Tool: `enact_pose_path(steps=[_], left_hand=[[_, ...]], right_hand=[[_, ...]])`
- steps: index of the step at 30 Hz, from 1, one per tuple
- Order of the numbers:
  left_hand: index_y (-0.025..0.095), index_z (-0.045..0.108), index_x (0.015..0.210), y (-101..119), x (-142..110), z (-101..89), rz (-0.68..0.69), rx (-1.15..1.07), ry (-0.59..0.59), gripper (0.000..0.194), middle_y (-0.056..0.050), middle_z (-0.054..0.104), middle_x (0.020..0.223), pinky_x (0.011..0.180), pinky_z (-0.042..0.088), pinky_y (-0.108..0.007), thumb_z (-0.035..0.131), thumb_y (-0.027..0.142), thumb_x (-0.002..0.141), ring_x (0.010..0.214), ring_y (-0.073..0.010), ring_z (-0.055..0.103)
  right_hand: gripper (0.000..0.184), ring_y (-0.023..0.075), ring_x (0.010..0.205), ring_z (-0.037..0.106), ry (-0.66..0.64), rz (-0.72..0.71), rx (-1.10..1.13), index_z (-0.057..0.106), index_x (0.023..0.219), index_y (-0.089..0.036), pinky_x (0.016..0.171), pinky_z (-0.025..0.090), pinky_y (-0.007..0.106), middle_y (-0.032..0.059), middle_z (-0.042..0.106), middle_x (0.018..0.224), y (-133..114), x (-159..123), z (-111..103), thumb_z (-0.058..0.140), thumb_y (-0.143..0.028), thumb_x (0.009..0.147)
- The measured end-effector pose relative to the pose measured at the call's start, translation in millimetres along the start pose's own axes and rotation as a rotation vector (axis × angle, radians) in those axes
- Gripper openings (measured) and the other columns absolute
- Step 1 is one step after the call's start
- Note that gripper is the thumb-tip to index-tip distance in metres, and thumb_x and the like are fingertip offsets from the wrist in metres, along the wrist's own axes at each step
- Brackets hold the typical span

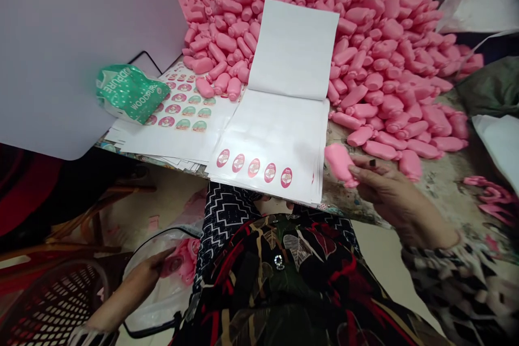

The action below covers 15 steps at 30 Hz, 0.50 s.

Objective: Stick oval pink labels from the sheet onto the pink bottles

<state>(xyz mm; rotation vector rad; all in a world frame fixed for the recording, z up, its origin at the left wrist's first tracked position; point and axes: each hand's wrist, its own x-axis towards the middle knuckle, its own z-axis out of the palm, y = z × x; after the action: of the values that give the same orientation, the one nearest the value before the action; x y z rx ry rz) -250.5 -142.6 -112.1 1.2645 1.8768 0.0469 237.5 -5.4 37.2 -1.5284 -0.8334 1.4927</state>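
A big heap of small pink plastic bottles (pixel 365 38) covers the far right of the table. My right hand (pixel 385 186) is closed round one pink bottle (pixel 339 165) at the table's front edge, beside a stack of white sticker sheets (pixel 275 140) with a row of oval pink labels (pixel 254 167) along its near edge. My left hand (pixel 152 270) is down low on the left, its fingers on a labelled pink bottle (pixel 174 265) at the mouth of a clear plastic bag (pixel 162 292) holding more pink bottles.
A second sheet of round stickers (pixel 184 111) lies left of the stack, with a green WOODPURE packet (pixel 130 92) on it. A white board (pixel 60 38) stands at the left. A red basket (pixel 48 303) is at the lower left.
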Motion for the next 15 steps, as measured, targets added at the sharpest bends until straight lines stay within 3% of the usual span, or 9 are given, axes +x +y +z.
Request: enact_pose_path(steps=[2, 5, 8, 10, 13, 15], left_hand=[[0.021, 0.072, 0.097, 30.7, -8.8, -13.7, -0.037, 0.059, 0.047, 0.039, -0.012, 0.072, 0.095, 0.088, 0.047, -0.047, 0.052, 0.037, 0.067, 0.097, -0.0376, 0.064], [0.024, 0.067, 0.110, 102.1, -27.2, -30.7, 0.042, -0.106, -0.048, 0.044, -0.009, 0.071, 0.098, 0.072, 0.053, -0.039, 0.055, 0.046, 0.073, 0.086, -0.0314, 0.066], [0.025, 0.058, 0.122, 180.7, -37.1, -33.1, 0.214, -0.355, -0.248, 0.047, -0.006, 0.069, 0.098, 0.072, 0.052, -0.035, 0.054, 0.048, 0.081, 0.073, -0.0206, 0.064], [0.024, 0.051, 0.127, 221.8, -33.9, -26.0, 0.315, -0.594, -0.387, 0.049, -0.007, 0.067, 0.094, 0.070, 0.053, -0.034, 0.052, 0.046, 0.084, 0.073, -0.0184, 0.064], [0.022, 0.041, 0.132, 259.1, -20.1, -11.6, 0.394, -0.920, -0.541, 0.051, -0.008, 0.065, 0.093, 0.066, 0.053, -0.033, 0.045, 0.048, 0.089, 0.071, -0.0164, 0.063], [0.018, 0.044, 0.126, 271.7, -11.0, -5.3, 0.389, -0.972, -0.693, 0.048, -0.008, 0.064, 0.087, 0.063, 0.053, -0.032, 0.044, 0.049, 0.089, 0.067, -0.0153, 0.064]], right_hand=[[0.032, 0.0032, 0.042, 0.029, -0.096, 0.051, 0.043, 0.063, 0.101, -0.020, 0.036, 0.020, 0.017, -0.0045, 0.050, 0.063, 2.6, -0.3, 12.0, 0.071, -0.031, 0.073], [0.033, 0.0090, 0.054, 0.050, -0.218, 0.063, 0.035, 0.063, 0.103, -0.021, 0.046, 0.040, 0.020, 0.0009, 0.061, 0.074, 8.1, -2.5, 32.6, 0.069, -0.035, 0.074], [0.035, 0.0125, 0.068, 0.058, -0.308, 0.025, -0.020, 0.063, 0.106, -0.020, 0.059, 0.048, 0.024, 0.0046, 0.065, 0.088, 11.8, -6.9, 53.3, 0.066, -0.038, 0.076], [0.035, 0.0118, 0.069, 0.058, -0.359, 0.010, -0.041, 0.063, 0.107, -0.020, 0.061, 0.048, 0.024, 0.0047, 0.065, 0.090, 10.8, -10.5, 63.4, 0.065, -0.039, 0.078], [0.034, 0.0100, 0.066, 0.056, -0.455, -0.010, -0.100, 0.063, 0.109, -0.020, 0.061, 0.046, 0.023, 0.0028, 0.065, 0.087, 3.4, -15.4, 68.4, 0.063, -0.037, 0.079], [0.031, 0.0087, 0.063, 0.054, -0.540, -0.032, -0.190, 0.065, 0.107, -0.021, 0.059, 0.044, 0.022, 0.0006, 0.064, 0.082, -2.8, -18.2, 67.2, 0.062, -0.036, 0.080]])
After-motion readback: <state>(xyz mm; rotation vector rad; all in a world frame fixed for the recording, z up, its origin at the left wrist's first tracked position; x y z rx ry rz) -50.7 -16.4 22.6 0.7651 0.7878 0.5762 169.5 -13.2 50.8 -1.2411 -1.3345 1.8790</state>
